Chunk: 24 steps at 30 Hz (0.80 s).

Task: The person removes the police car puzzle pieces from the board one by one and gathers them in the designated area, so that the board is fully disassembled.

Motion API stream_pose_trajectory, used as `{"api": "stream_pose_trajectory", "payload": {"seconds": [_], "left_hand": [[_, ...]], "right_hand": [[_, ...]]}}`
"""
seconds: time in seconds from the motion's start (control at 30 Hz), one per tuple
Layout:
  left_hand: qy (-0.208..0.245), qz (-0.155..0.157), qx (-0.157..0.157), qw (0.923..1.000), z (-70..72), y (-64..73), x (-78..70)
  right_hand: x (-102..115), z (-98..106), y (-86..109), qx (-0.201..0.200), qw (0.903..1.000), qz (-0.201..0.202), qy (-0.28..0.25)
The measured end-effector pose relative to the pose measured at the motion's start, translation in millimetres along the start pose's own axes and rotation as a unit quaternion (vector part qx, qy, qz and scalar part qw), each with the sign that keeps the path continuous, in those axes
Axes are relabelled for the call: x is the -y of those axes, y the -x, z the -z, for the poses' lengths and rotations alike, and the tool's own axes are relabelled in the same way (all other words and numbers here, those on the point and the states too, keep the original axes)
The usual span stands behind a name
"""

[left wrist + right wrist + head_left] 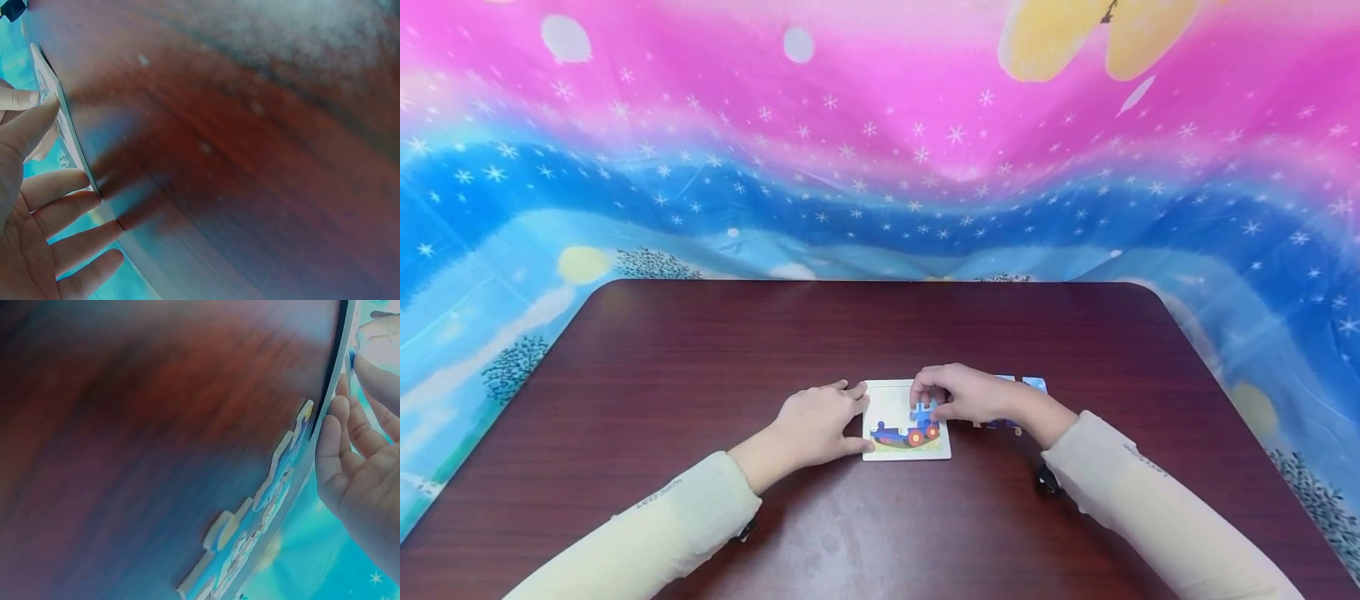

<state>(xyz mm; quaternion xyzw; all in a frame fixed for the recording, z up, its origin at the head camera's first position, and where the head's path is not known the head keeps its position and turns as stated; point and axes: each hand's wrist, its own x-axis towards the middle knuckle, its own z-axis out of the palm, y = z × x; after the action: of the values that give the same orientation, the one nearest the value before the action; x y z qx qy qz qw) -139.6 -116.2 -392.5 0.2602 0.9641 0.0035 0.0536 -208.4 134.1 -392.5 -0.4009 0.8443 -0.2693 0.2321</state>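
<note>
A square puzzle board (883, 398) with a pale frame lies on the table, its lower part filled with a picture of a blue train (891, 435) on red wheels. My left hand (820, 425) is at the board's left side, thumb and fingers extended and touching its edge. Over the right half of the board, my right hand (966, 393) pinches a small blue puzzle piece (919, 412) between thumb and fingers. The fingers partly cover that piece. In the right wrist view, the board's edge (331, 375) runs beside the right fingers.
Several loose puzzle pieces (244, 531) lie to the right of the board, partly behind the right wrist in the head view. The dark reddish table (775, 333) has rounded far corners. A colourful printed cloth (880, 150) hangs behind it.
</note>
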Motion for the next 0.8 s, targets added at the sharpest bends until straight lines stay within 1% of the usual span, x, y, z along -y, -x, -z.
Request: {"api": "stream_pose_trajectory", "payload": {"seconds": [0.23,0.53,0.8], "left_hand": [[0.0,0.001,0.002,1.0,-1.1,-0.5,0.8],[0.0,-0.006,-0.01,0.9999,-2.2,-1.8,1.3],[0.005,-0.004,-0.002,1.0,-2.9,-1.3,2.5]], "right_hand": [[1,4,-0.9,-0.005,0.9997,0.008,-0.021],[3,11,2.2,-0.019,0.9987,0.005,-0.048],[0,17,8.5,-0.035,0.9985,0.001,-0.041]]}}
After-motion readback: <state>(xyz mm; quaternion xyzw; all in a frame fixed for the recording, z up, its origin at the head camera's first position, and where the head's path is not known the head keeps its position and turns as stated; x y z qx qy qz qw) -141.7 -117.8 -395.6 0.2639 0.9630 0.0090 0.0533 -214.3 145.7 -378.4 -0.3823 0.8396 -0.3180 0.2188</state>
